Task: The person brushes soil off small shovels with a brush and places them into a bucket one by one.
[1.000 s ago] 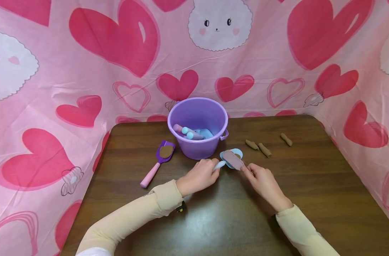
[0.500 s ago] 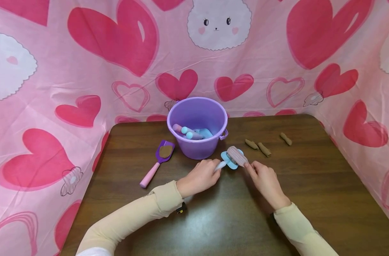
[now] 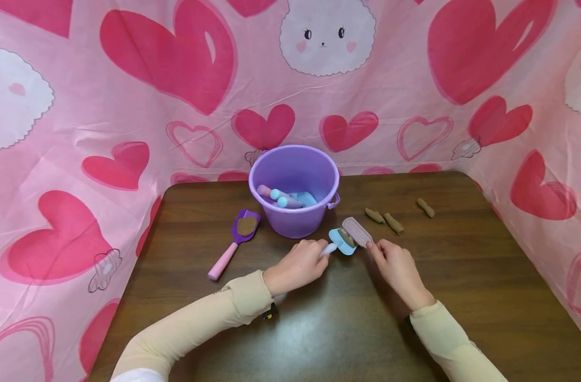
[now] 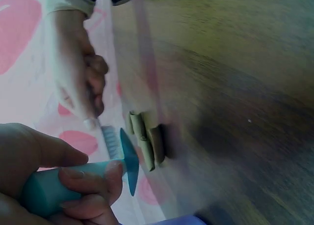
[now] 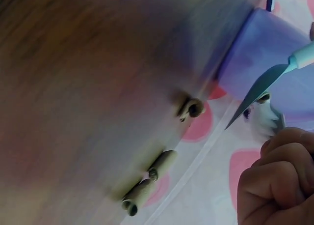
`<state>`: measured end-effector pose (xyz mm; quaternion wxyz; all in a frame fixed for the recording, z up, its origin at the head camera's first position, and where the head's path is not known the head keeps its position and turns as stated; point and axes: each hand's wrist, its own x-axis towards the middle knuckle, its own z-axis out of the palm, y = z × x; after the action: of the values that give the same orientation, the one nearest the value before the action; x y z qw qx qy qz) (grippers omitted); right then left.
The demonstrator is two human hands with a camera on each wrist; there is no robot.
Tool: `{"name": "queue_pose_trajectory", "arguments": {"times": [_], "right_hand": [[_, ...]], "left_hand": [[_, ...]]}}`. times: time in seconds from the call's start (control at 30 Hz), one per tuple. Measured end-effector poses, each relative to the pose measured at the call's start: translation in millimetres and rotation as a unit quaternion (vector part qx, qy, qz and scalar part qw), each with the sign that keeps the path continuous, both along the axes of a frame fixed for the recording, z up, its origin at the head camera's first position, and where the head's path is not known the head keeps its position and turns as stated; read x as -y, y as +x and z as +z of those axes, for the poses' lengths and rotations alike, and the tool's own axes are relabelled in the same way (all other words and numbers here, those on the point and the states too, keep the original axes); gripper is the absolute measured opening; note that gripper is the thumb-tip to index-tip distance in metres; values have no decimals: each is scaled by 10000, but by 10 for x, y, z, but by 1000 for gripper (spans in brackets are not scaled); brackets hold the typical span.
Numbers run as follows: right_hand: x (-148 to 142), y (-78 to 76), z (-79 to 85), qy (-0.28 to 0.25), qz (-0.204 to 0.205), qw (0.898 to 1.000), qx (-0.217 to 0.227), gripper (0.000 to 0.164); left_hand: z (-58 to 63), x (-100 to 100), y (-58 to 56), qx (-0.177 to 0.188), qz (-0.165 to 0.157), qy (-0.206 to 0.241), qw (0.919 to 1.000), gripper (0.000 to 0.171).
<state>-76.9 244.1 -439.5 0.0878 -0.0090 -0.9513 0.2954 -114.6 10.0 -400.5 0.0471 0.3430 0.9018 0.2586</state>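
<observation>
My left hand (image 3: 297,265) grips the pale blue handle of a small toy shovel (image 3: 337,241), its light blue blade pointing right. Thumb and fingers wrap that handle (image 4: 51,188) in the left wrist view. In my right hand (image 3: 397,273) is a small brush (image 3: 359,232) with a pinkish-grey, grid-textured back, held at its near end. Its pale bristles (image 4: 112,142) face the blade. Something brown (image 3: 347,236) shows between brush and blade. The right wrist view has the blade (image 5: 260,90) tilted edge-on beside my curled right fingers (image 5: 279,181).
A purple bucket (image 3: 295,223) with several pastel-handled tools inside stands just behind the hands. Left of it lies a purple scoop (image 3: 240,233) with a pink handle, bearing a flat brown piece (image 3: 246,226). Brown rolls (image 3: 393,224) lie on the wooden table (image 3: 462,276) at right.
The brush has slid from the middle of the shovel blade toward its right edge, uncovering more of the blade and the brown piece. The left hand has stayed nearly still.
</observation>
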Motion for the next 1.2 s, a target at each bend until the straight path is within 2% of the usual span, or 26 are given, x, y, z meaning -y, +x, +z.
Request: {"name": "queue_pose_trajectory", "arguments": {"times": [0.1, 0.17, 0.33, 0.57, 0.8, 1.0, 1.2], "right_hand": [[41, -16, 29, -76, 39, 9998, -190, 36], [70, -20, 45, -26, 223, 9995, -226, 35], [88, -7, 42, 151, 563, 9983, -11, 33], [71, -22, 37, -25, 300, 9995, -18, 36], [22, -30, 24, -127, 144, 9996, 186, 40], [-125, -18, -1, -80, -50, 9996, 268, 40], [-198, -13, -12, -47, -139, 9996, 247, 39]], "left_hand": [[-9, 7, -11, 41, 48, 11, 10000, 18], [-8, 9, -21, 61, 62, 62, 9999, 18], [21, 20, -28, 84, 98, 152, 9998, 19], [63, 37, -18, 33, 37, 167, 9998, 17], [55, 34, 7, 7, -37, 209, 9998, 15], [59, 41, 62, 223, -90, 280, 9993, 14], [68, 32, 66, 216, -109, 239, 9994, 10]]}}
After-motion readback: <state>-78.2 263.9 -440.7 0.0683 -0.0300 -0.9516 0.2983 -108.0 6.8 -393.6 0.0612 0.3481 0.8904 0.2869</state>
